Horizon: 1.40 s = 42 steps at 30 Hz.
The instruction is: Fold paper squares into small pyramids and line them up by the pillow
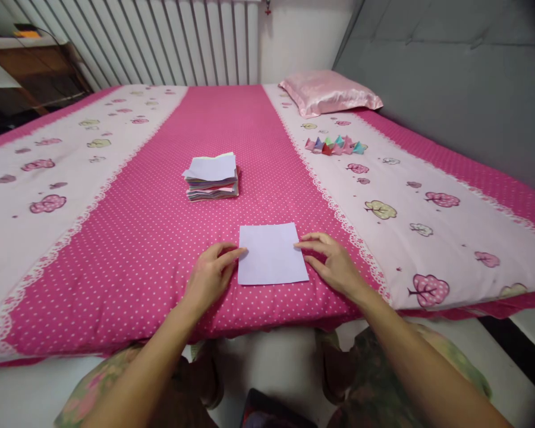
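1. The left hand (209,273) rests at the left edge of the sheet of paper (273,255), its thumb tip lying over that edge and its fingers bent close beside the thumb. Whether it truly pinches the edge I cannot tell.
2. The right hand (336,264) is loosely spread at the opposite edge: a fingertip meets the paper, while the thumb sits lower, with a gap between thumb and fingers.
3. The sheet of paper, pale lilac and roughly square, lies flat between both hands, near the front edge of the bed.
4. Beneath it is the bedspread (232,131), with a dotted pink middle band and white side bands printed with small trees, divided by lace-patterned borders.
5. Beyond the sheet and to its left stands a stack of paper (211,177), slightly uneven, pale on top with coloured edges showing below.
6. Farther off to the right, a cluster of small folded pieces (336,145) in pink, red, blue, green and turquoise sits on the white band.
7. Behind them lies a shiny pink pillow (330,94), near the grey padded panel (450,77).
8. A white radiator (182,41) lines the far wall.
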Tool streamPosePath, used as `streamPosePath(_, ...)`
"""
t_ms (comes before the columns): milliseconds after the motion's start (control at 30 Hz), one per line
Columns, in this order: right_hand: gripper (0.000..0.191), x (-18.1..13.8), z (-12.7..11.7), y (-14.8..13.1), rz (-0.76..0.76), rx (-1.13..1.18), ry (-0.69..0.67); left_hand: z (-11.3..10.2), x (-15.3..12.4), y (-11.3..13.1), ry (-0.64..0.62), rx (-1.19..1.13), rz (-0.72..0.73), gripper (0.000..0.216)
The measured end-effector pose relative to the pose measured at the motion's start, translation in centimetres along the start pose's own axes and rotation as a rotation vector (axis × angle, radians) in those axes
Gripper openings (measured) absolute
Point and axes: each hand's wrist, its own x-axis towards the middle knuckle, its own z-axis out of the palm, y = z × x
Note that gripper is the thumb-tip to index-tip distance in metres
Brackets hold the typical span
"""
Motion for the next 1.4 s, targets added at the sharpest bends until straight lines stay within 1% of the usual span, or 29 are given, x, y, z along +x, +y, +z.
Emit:
streamPosePath(133,0.026,0.3,1.0,0.2,-0.028,0.0,0.042,0.8,0.5,0.1,0.036,0.044,0.015,0.031)
streamPosePath(300,0.019,0.7,1.6,0.6,0.026,0.007,0.088,1.4,1.1,-0.1,0.06,0.087,0.003,0.027)
streamPosePath(367,0.017,0.7,1.5,0.6,0.047,0.011,0.088,1.3,1.1,0.0,0.07,0.063,-0.005,0.026)
streamPosePath(467,0.013,0.6,1.1,0.2,0.06,0.03,0.054,0.8,0.8,0.8,0.053,-0.042,-0.021,0.022)
streamPosePath(533,0.012,0.3,0.8,-0.3,0.078,0.03,0.017,0.5,0.4,1.5,0.021,-0.1,-0.06,0.018)
streamPosePath(633,0.013,0.0,0.7,-0.8,0.129,-0.008,-0.012,0.3,-0.2,2.4,0.003,-0.076,-0.149,0.021)
streamPosePath(700,0.016,0.0,0.9,-1.0,0.16,-0.041,0.009,0.6,-0.3,2.7,0.026,-0.047,-0.206,0.024)
streamPosePath(867,0.027,0.3,1.9,-1.1,0.242,-0.077,0.115,1.6,0.0,2.9,0.107,0.011,-0.345,0.029)
streamPosePath(1000,0.028,0.6,2.3,-1.2,0.247,-0.146,0.161,1.8,0.4,3.2,0.142,0.06,-0.385,0.026)
streamPosePath(1133,0.025,0.7,2.6,-1.4,0.259,-0.229,0.148,1.7,0.5,3.8,0.13,0.12,-0.404,0.021)
streamPosePath(1200,0.021,0.6,2.7,-1.4,0.261,-0.275,0.143,1.7,0.5,3.9,0.157,0.143,-0.411,0.013)
streamPosePath(1233,0.017,0.6,2.8,-1.4,0.255,-0.296,0.154,1.8,0.5,3.9,0.18,0.151,-0.395,0.011)
streamPosePath(1267,0.014,0.6,2.8,-1.4,0.232,-0.316,0.17,1.9,0.5,3.8,0.196,0.158,-0.355,0.013)
streamPosePath(1300,0.013,0.5,2.8,-1.5,0.192,-0.336,0.185,2.1,0.4,3.7,0.194,0.161,-0.28,0.017)
streamPosePath(1333,0.016,0.5,2.9,-1.6,0.137,-0.357,0.194,2.2,0.4,3.5,0.163,0.159,-0.174,0.022)
streamPosePath(1400,0.027,0.5,3.0,-2.0,0.008,-0.41,0.169,2.6,0.5,3.1,0.032,0.144,0.059,0.032)
